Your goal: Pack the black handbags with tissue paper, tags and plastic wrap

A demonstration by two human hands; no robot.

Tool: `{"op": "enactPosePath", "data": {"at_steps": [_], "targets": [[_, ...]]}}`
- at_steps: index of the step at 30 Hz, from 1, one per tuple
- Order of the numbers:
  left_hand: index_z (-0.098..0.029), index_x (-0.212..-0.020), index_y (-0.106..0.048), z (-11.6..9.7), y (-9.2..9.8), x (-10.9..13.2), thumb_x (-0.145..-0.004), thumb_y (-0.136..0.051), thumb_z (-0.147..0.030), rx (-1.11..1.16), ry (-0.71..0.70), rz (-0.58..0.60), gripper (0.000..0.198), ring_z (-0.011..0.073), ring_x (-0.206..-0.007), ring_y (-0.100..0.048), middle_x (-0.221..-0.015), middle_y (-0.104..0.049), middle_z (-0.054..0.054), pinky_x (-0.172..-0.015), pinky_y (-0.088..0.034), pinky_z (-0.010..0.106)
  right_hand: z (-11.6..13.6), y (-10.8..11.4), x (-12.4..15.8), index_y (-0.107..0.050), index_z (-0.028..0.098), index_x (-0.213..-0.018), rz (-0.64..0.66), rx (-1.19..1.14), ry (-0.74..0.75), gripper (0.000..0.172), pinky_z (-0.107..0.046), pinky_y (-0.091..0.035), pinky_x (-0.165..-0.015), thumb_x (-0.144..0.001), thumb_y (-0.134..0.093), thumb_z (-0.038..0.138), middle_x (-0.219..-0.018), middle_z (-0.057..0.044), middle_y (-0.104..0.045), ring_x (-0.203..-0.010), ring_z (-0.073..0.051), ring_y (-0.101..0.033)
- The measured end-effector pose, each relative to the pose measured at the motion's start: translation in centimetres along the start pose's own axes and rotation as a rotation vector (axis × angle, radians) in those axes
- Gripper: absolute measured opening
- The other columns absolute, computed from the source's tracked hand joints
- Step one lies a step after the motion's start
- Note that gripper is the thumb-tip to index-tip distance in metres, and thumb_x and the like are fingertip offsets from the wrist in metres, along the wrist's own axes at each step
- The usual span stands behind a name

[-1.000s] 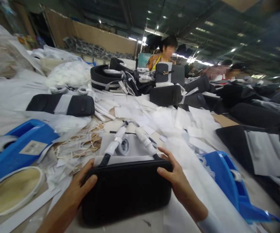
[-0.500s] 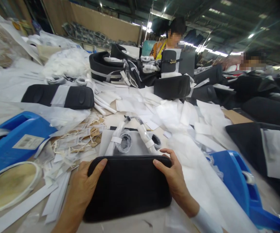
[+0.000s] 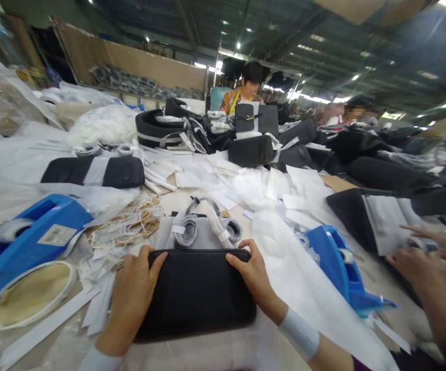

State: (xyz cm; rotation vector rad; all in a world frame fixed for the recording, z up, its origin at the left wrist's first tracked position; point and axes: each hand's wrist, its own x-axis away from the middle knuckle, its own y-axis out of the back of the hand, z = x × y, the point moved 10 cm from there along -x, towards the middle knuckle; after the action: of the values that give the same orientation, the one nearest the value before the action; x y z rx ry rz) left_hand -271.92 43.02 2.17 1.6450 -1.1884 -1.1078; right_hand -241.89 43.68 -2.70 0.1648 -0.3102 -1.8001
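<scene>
A black bag (image 3: 198, 293) lies flat on the table right in front of me. My left hand (image 3: 132, 291) grips its left end, thumb on the top edge. My right hand (image 3: 252, 275) grips its right end, fingers curled over the upper corner. Behind the bag lie its handles (image 3: 207, 226), wrapped in white paper, on a grey sheet.
A blue tape dispenser (image 3: 30, 242) sits at left, another blue dispenser (image 3: 333, 260) at right. White tissue sheets (image 3: 277, 190) and paper tags (image 3: 124, 226) litter the table. More black bags (image 3: 95, 172) lie further back. Another person's hands (image 3: 424, 257) work at right; people sit beyond.
The bag has settled flat and slightly left; both my hands stay on its ends. Its wrapped handles have dropped flatter behind it. Another person's hands have come into view at right.
</scene>
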Motion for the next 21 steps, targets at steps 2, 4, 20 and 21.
{"op": "enactPosePath", "data": {"at_steps": [2,4,20,21], "targets": [[-0.011,-0.12,-0.055,-3.0,1.4,1.0,-0.094,-0.039,-0.028,-0.135,-0.183,-0.151,0.035,0.0342,-0.103,-0.056,-0.108,-0.061,0.019,-0.088,-0.045,0.049,0.0,0.0,0.4,-0.052,0.022,-0.092,-0.012,-0.007,0.014,0.038,-0.027,-0.04,-0.062,-0.066,-0.071,0.042,-0.067,0.005,-0.055,-0.066,-0.017,-0.052],[-0.013,-0.128,-0.053,-7.3,0.6,2.7,-0.089,-0.037,-0.009,-0.102,-0.534,-0.153,0.042,0.0311,-0.115,-0.053,-0.121,-0.059,0.017,-0.099,-0.042,0.047,0.0,-0.1,0.5,-0.051,0.022,-0.092,-0.015,0.005,0.022,0.038,-0.027,-0.041,-0.063,-0.066,-0.07,0.042,-0.066,0.006,-0.055,-0.066,-0.017,-0.053],[-0.002,-0.131,-0.047,-13.6,-4.6,2.8,-0.066,-0.049,-0.011,0.072,-0.88,0.193,0.066,0.033,-0.144,-0.021,-0.149,-0.035,0.025,-0.117,-0.025,0.047,8.4,-4.9,-1.4,-0.045,0.008,-0.127,-0.16,0.856,0.291,0.056,-0.05,-0.043,-0.087,-0.072,-0.058,0.012,-0.134,-0.025,-0.04,-0.114,-0.038,-0.044],[-0.002,-0.13,-0.047,-13.8,-4.8,2.6,-0.065,-0.049,-0.011,0.084,-0.87,0.198,0.066,0.0334,-0.144,-0.02,-0.149,-0.034,0.026,-0.118,-0.023,0.048,8.2,-5.1,-1.5,-0.045,0.009,-0.128,-0.166,0.869,0.273,0.057,-0.05,-0.044,-0.085,-0.072,-0.056,0.011,-0.13,-0.024,-0.044,-0.111,-0.038,-0.046]]}}
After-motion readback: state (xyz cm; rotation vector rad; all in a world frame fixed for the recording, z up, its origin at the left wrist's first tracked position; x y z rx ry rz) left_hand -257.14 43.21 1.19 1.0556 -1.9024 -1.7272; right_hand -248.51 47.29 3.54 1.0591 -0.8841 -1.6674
